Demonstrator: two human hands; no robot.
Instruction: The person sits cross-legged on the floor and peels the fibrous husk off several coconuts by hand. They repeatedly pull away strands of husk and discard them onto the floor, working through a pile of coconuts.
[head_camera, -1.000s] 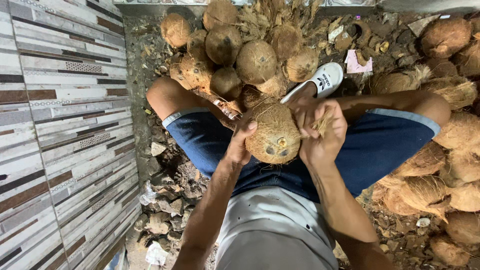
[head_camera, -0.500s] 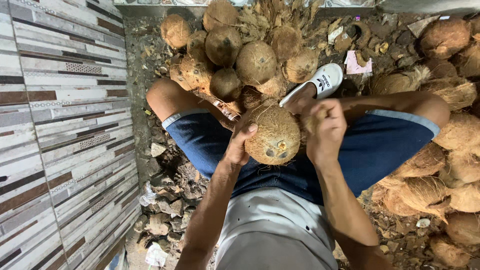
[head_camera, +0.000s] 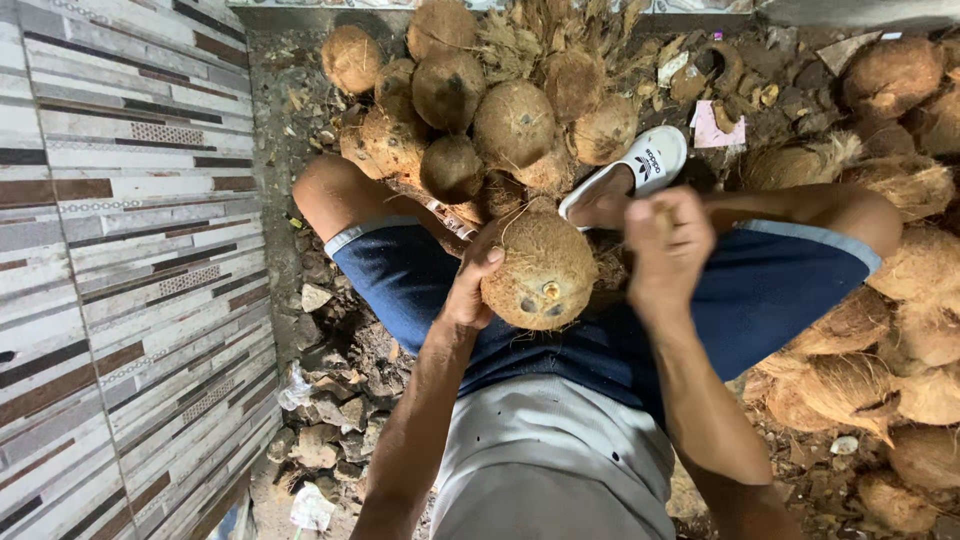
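Left hand (head_camera: 468, 290) cups the coconut (head_camera: 540, 268) w/ fingers wrapped round its left side, right hand (head_camera: 668, 250) fisted on husk fibre — looks heavy, hard, rough; grip the sides.

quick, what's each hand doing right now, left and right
Left hand: closed on the side of the husked coconut, gripping it.
Right hand: closed in a fist beside the coconut, apart from it; what it grips, if anything, cannot be told.

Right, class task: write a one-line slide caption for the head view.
Seated person's left hand steadies a husked coconut on the lap; right hand closed beside it.
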